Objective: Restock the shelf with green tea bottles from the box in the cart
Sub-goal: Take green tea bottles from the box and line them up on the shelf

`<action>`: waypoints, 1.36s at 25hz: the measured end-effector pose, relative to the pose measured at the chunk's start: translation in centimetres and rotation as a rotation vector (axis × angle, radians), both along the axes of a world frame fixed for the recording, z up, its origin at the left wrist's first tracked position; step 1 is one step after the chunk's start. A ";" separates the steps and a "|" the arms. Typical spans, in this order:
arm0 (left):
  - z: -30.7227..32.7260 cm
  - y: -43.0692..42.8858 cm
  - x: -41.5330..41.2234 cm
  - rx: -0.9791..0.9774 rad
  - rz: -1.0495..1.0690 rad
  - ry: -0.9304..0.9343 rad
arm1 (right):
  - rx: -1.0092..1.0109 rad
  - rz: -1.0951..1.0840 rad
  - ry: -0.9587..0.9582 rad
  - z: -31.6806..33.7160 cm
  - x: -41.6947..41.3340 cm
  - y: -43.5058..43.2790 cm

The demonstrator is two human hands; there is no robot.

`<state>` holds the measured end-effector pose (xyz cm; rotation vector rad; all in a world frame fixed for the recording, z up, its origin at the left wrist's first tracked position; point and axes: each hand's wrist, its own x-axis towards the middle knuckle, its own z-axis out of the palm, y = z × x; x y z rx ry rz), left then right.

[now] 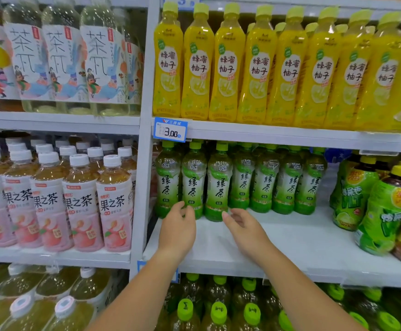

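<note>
1. Head view, looking forward and down at a shop shelf (290,242). A row of green tea bottles (242,185) stands upright on the middle level, caps up and long axes vertical, under a blue price tag (170,130).
2. The three bottles at the left end stand further forward than the rest. Bare white shelf lies in front of the row, toward 6 o'clock.
3. The left hand (178,228) reaches in from 6 o'clock. Its thumb and fingers (190,212) are curved and narrowly apart at the base of the second bottle from the left. Whether they grip it or only touch it cannot be told.
4. The right hand (243,226) holds nothing. Its fingers are relaxed and half curled, with the tips just beside the base of the third bottle, which lies at 11 o'clock from them.
5. The left hand is the nearer to the bottles and seems to be in contact.
6. Yellow bottles (242,68) fill the level above.
7. The box and cart are out of view. A fresh bottle would likely go upright onto the bare shelf front.
</note>
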<state>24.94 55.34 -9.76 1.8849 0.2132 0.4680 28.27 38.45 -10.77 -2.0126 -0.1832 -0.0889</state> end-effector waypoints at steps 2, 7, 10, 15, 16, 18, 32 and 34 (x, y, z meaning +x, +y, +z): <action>0.5 -0.2 -0.3 -0.016 -0.033 0.071 | 0.020 0.005 0.063 0.6 -0.8 -0.3; 3.1 -1.3 -3.5 -0.050 -0.086 0.273 | 0.089 -0.011 0.269 3.3 -4.0 -1.9; 5.9 -2.1 -6.4 -0.043 -0.120 0.389 | 0.086 -0.035 0.374 5.3 -6.5 -3.5; 11.9 -4.1 -11.5 -0.021 -0.184 0.543 | 0.136 -0.083 0.531 11.3 -12.7 -7.0; 13.3 -4.7 -12.5 -0.042 -0.194 0.577 | 0.138 -0.091 0.562 12.8 -14.2 -7.6; 16.1 -6.0 -14.7 -0.061 -0.212 0.630 | 0.141 -0.113 0.616 15.5 -17.3 -9.1; 24.5 -20.5 -27.2 0.040 -0.788 0.771 | 0.110 -0.637 0.702 23.5 -38.4 -22.7; 24.6 -23.6 -28.7 0.040 -0.892 0.789 | 0.142 -0.734 0.703 23.9 -41.4 -25.0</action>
